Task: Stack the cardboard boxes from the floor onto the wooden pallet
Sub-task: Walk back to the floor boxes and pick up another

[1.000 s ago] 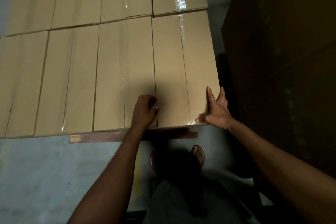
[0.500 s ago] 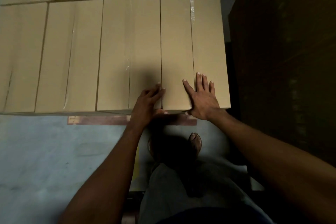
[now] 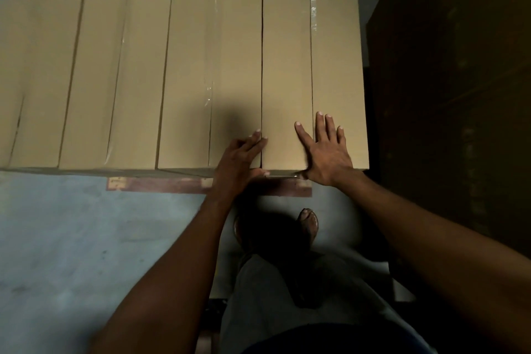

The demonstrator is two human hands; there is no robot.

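Several tan cardboard boxes sealed with clear tape lie side by side in a flat top layer. The rightmost front box [image 3: 313, 66] is under both hands. My right hand [image 3: 326, 152] lies flat on its near end, fingers spread and straight. My left hand [image 3: 240, 159] rests at the seam between this box and its left neighbour [image 3: 212, 80], fingers extended on top and thumb on the front face. A strip of the wooden pallet [image 3: 161, 184] shows below the front edge of the stack.
Grey concrete floor [image 3: 71, 238] stretches to the left and below. A tall dark stack or wall [image 3: 459, 95] stands close on the right, leaving a narrow gap. My sandalled feet [image 3: 309, 223] stand just in front of the pallet.
My right hand moved from the box's right front corner onto its top and now lies flat. My left hand uncurled from a fist to extended fingers at the seam.
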